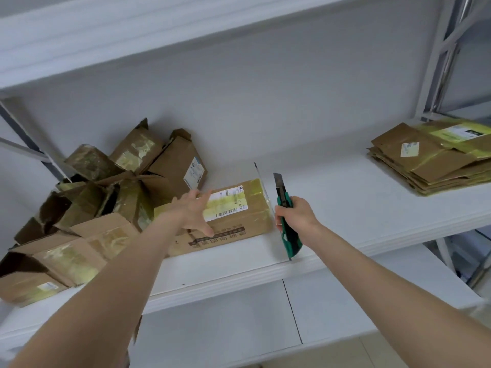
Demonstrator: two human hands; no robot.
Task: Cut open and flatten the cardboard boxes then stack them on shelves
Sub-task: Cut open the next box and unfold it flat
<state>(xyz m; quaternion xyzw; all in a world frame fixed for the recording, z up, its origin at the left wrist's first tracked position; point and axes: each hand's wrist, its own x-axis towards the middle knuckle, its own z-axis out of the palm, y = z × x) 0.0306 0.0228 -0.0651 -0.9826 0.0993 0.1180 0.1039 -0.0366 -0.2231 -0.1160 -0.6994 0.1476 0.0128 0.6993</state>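
A long taped cardboard box (239, 221) with a white shipping label lies on the white shelf (345, 208) at the centre. My left hand (192, 211) hovers over its left end with fingers spread, holding nothing. Just right of the box, my right hand (296, 215) grips a green utility knife (285, 213) with its blade pointing up. A heap of unflattened cardboard boxes (106, 197) fills the shelf's left side. At the far right of the shelf lies a stack of flattened boxes (435, 160).
The upper shelf board (186, 35) hangs overhead. A metal shelf upright (438, 62) stands at the right, a lower shelf (318, 301) sits beneath. A seam in the shelf board (265, 197) runs beside the box.
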